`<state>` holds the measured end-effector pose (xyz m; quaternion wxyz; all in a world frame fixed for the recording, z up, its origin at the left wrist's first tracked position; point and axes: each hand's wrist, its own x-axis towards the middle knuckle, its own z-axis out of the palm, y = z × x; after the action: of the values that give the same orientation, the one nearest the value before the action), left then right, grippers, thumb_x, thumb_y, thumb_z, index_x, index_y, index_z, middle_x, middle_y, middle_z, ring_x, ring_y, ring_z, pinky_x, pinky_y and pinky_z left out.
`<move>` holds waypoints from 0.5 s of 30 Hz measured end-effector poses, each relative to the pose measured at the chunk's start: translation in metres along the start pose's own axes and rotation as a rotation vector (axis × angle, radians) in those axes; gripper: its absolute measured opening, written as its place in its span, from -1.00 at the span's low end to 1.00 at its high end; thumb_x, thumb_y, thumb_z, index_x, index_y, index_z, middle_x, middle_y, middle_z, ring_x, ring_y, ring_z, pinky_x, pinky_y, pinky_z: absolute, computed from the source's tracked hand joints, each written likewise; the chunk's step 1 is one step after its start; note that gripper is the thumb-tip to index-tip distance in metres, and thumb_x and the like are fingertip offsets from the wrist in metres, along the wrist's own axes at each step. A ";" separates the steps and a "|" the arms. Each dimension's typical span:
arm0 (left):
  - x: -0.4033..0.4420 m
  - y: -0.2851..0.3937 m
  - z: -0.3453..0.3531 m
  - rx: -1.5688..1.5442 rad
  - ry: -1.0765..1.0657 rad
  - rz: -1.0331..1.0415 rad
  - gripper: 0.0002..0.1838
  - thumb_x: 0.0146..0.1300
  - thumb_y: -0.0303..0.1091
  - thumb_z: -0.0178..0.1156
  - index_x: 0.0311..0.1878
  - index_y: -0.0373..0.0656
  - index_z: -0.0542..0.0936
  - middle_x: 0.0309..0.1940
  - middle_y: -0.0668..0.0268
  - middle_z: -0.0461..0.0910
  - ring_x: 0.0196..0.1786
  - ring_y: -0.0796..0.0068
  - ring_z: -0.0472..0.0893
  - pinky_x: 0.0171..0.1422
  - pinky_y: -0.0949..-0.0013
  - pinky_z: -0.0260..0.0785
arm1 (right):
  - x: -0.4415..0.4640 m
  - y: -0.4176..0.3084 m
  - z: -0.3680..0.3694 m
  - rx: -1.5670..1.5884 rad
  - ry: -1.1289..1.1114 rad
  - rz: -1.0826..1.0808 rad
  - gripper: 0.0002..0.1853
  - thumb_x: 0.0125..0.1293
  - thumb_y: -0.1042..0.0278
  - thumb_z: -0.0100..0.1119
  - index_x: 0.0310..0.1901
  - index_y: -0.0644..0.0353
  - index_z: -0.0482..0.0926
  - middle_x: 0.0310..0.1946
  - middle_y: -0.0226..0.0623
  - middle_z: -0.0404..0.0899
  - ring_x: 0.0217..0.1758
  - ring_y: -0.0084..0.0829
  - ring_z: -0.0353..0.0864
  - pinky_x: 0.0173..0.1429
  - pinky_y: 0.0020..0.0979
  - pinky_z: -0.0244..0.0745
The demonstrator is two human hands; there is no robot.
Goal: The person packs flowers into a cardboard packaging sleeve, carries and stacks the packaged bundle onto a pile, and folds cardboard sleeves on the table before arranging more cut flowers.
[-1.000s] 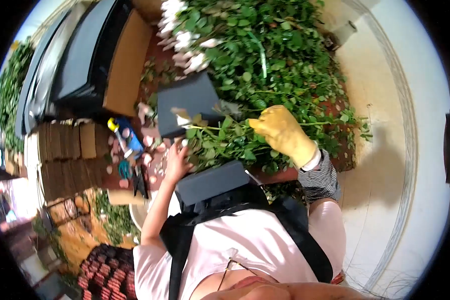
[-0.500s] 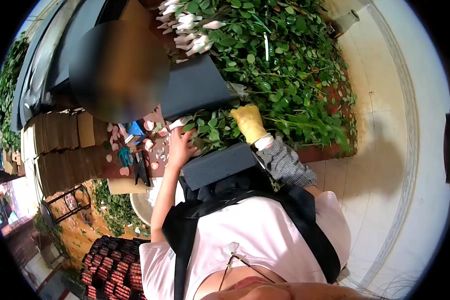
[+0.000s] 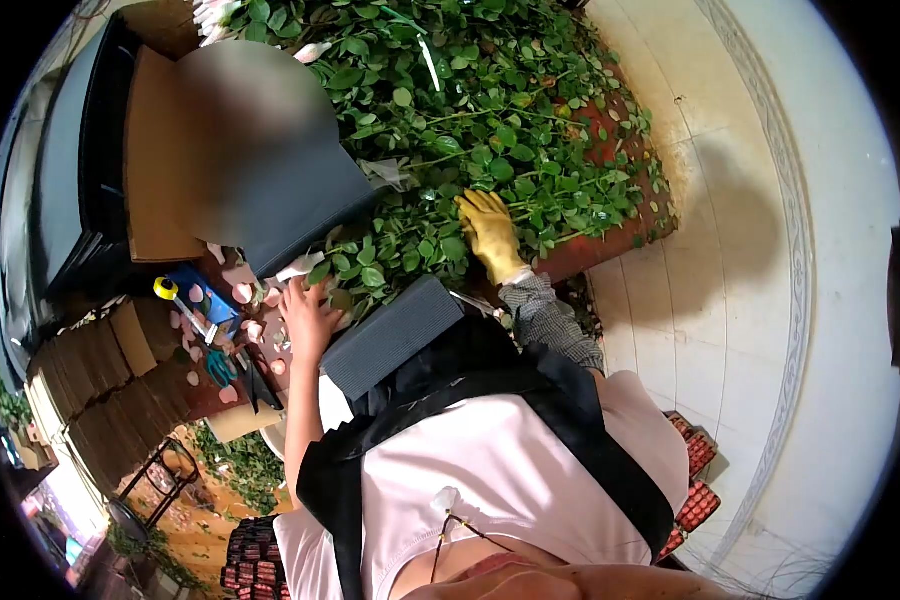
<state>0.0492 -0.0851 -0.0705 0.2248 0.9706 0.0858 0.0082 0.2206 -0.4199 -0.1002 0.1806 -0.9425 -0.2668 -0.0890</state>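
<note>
My left hand (image 3: 310, 318), bare, rests with fingers apart beside a pale rose head (image 3: 301, 266) at the left end of some leafy stems (image 3: 375, 262). My right hand (image 3: 489, 232), in a yellow glove with a checked sleeve, lies on the stems with its fingers spread. Between me and the stems is a dark ridged block (image 3: 395, 338). Beyond them stands a dark grey box (image 3: 305, 200), its upper part hidden by a blurred patch. A large heap of green rose stems (image 3: 510, 120) covers the table behind.
Teal scissors (image 3: 220, 367), a yellow-topped tool (image 3: 167, 289) and loose petals (image 3: 242, 293) lie at the left. Stacked cardboard (image 3: 95, 385) stands farther left, below dark sheets (image 3: 60, 170). The red table's edge (image 3: 610, 245) is at the right.
The view has shifted and turned. My right hand has come inward from the right onto the stems, and its fingers have spread. The rose my right hand held up earlier now lies low by my left hand.
</note>
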 end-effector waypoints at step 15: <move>-0.020 -0.009 -0.006 -0.268 0.108 -0.064 -0.29 -0.01 -0.29 0.49 0.29 0.08 0.50 0.26 0.09 0.37 0.30 -0.03 0.36 0.38 -0.01 0.23 | 0.069 0.022 -0.047 0.198 -0.428 0.064 -0.60 0.32 0.25 0.25 0.15 0.21 0.58 0.11 -0.07 0.63 0.20 -0.12 0.59 0.27 -0.25 0.47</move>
<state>0.0278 -0.0783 -0.0688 0.3474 0.9268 0.1269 0.0645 0.2874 -0.4232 -0.0451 0.2139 -0.9256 -0.2766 0.1451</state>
